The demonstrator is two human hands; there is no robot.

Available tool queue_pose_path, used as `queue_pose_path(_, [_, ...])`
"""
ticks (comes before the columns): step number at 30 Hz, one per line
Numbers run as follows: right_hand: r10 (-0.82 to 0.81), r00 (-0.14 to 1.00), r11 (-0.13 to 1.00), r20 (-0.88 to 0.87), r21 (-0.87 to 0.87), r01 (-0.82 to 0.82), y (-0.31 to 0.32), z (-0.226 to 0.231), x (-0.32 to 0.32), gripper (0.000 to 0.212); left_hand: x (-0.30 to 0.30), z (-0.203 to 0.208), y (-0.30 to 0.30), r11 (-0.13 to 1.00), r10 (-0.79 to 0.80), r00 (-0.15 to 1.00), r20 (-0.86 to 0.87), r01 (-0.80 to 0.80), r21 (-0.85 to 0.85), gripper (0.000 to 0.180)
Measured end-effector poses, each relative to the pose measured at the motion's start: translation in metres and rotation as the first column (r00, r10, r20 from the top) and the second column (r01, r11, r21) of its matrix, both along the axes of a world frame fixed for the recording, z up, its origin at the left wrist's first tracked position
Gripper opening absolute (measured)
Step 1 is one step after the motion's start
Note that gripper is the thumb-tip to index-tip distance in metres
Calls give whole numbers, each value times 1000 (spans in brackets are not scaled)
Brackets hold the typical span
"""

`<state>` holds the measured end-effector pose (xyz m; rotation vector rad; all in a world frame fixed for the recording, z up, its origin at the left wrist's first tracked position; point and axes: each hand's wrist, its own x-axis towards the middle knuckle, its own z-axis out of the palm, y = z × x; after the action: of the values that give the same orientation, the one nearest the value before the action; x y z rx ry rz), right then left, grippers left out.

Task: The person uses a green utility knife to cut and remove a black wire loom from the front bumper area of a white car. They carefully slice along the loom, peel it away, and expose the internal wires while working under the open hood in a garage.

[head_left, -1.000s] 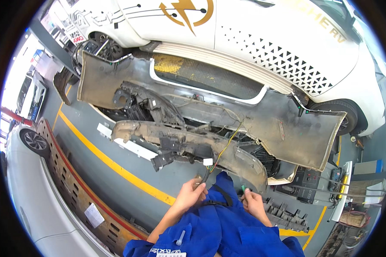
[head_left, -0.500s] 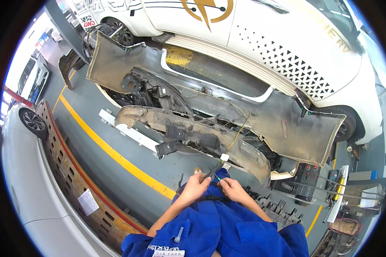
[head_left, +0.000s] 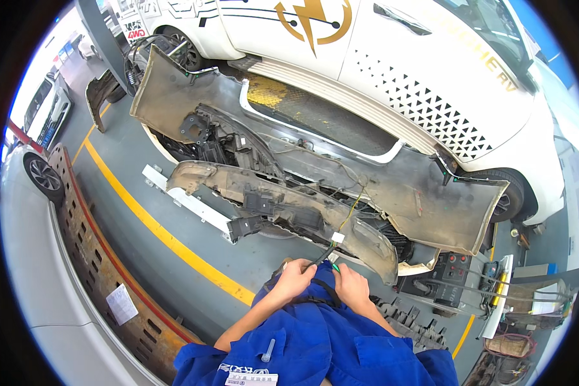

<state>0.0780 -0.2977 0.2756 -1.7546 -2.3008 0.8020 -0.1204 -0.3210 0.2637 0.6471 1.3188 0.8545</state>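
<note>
My left hand (head_left: 296,278) is closed with its fingertips pinching a dark wiring harness (head_left: 325,253). Just right of it, my right hand (head_left: 352,287) is closed around a thin green piece (head_left: 335,267), too small to tell whether it is a tool or a wire end. From the harness a yellowish wire (head_left: 352,212) runs up past a white tag-like piece (head_left: 338,237) toward a removed bumper. Both hands are above my blue-clad lap, at the near edge of a long dirty curved panel (head_left: 360,237).
Beyond lies the large bumper (head_left: 450,209), inner side up, beside a white van (head_left: 328,38). A rusty perforated beam (head_left: 100,257) and a silver car (head_left: 38,257) stand left. A control box with red buttons (head_left: 453,273) is at right, near black plastic parts (head_left: 415,321).
The view has shifted slightly. My right hand has turned a little, and the green piece now shows nearer its thumb. The left hand keeps its pinch on the harness.
</note>
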Motion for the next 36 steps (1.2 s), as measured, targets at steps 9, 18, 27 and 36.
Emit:
queue_pose_path(9, [7,998,1000,69,-2,-7,-3,-2,-4,20,-7,-3,2,999,24,994,106,-21,-32,26])
queue_pose_path(18, [-41,998,995,-51,85,45,8,16,-6,20,-1,12,10,992,-29,999,24,26,123,30])
queue_pose_path(27, [-430,884,860,-185,216,463,-27,54,72,13,79,28,71,785,-394,903,-169,427,449,32])
queue_pose_path(36, [-713,697,683,-76,152,715,-76,70,106,14,141,12,95,654,-673,735,-79,642,399,34])
